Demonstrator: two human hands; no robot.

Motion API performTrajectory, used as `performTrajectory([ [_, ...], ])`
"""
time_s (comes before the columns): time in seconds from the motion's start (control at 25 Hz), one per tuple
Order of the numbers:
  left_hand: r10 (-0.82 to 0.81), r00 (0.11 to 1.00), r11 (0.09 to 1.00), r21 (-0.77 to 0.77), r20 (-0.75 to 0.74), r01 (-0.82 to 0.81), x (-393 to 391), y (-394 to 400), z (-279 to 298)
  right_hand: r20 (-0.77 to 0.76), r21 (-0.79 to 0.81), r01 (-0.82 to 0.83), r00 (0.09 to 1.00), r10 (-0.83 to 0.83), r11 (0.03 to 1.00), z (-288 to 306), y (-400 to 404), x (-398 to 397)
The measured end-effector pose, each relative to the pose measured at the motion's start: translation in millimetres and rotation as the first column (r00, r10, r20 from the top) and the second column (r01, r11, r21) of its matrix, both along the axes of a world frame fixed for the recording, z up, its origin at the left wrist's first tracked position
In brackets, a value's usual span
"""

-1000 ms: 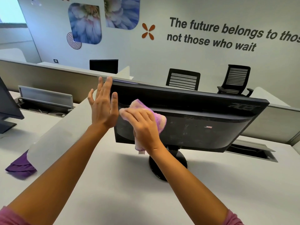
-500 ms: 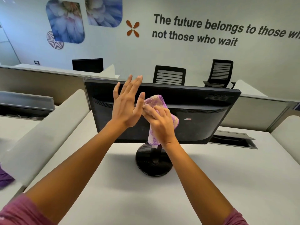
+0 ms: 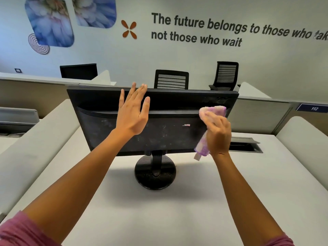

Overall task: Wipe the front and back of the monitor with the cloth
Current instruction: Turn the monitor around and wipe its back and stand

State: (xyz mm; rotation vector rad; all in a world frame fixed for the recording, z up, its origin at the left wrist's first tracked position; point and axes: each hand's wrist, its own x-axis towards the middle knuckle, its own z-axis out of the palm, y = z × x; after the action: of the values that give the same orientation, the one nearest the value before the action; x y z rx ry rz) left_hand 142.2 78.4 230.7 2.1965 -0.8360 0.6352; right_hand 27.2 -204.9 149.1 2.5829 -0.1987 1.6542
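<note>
The black monitor [image 3: 99, 125] stands on a round base [image 3: 155, 176] with its dusty back panel facing me. Its screen side is hidden. My right hand [image 3: 218, 135] grips a pink and purple cloth [image 3: 213, 110] and presses it against the right end of the back panel. My left hand [image 3: 132, 114] is flat and open with fingers spread, resting on the upper middle of the back, fingertips at the top edge.
The monitor stands on a white desk [image 3: 159, 219] bounded by low white dividers left [image 3: 35, 148] and right [image 3: 301, 132]. An open cable tray [image 3: 246, 146] lies behind the monitor at right. Two black chairs [image 3: 171, 79] and another monitor [image 3: 79, 71] stand beyond the partition.
My right hand has slid the cloth from the middle of the back panel to its right end. My left hand stayed flat near the upper middle. The view shifted right.
</note>
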Motion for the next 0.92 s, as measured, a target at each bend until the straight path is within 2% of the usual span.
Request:
performTrajectory([
  [0.08,-0.003,1.000,1.000,0.002,0.005,0.003,0.6,0.3,0.3,0.067,0.167,0.054,0.996,-0.066,0.985,2.3,-19.2,-13.5],
  [0.16,-0.003,1.000,1.000,0.004,0.016,0.003,1.2,1.8,-0.7,0.140,0.436,0.086,0.977,-0.162,0.896,4.2,-31.4,-25.5],
  [0.24,-0.005,1.000,1.000,0.002,0.024,0.005,1.4,2.7,-2.0,0.204,0.577,0.041,0.960,-0.192,0.816,8.9,-28.8,-31.9],
  [0.28,-0.003,1.000,1.000,-0.003,0.030,0.004,1.9,2.6,-2.3,0.240,0.560,-0.012,0.960,-0.148,0.829,12.3,-20.1,-31.9],
  [0.36,0.001,0.999,1.000,-0.011,0.043,0.000,2.1,0.4,-4.0,0.270,0.408,-0.135,0.962,0.022,0.903,17.2,5.8,-25.3],
  [0.44,0.008,0.998,1.000,-0.014,0.059,-0.008,2.4,-0.8,-6.9,0.212,0.216,-0.253,0.955,0.208,0.943,15.7,38.3,-12.6],
  [0.52,0.019,0.997,1.000,-0.020,0.080,-0.017,2.8,-0.7,-9.0,0.106,0.079,-0.347,0.935,0.339,0.934,8.9,68.2,2.1],
  [0.68,0.040,0.992,0.998,-0.056,0.120,-0.034,2.5,-2.8,-10.9,-0.032,-0.063,-0.322,0.947,0.321,0.945,0.6,82.6,19.8],
  [0.76,0.037,0.991,0.997,-0.068,0.125,-0.028,2.0,-4.2,-12.4,-0.010,-0.021,-0.277,0.961,0.276,0.961,2.6,71.4,13.3],
  [0.92,0.033,0.992,0.996,-0.080,0.124,-0.024,4.1,-6.6,-11.5,0.097,0.371,-0.189,0.982,0.165,0.909,-0.5,26.0,-17.0],
])
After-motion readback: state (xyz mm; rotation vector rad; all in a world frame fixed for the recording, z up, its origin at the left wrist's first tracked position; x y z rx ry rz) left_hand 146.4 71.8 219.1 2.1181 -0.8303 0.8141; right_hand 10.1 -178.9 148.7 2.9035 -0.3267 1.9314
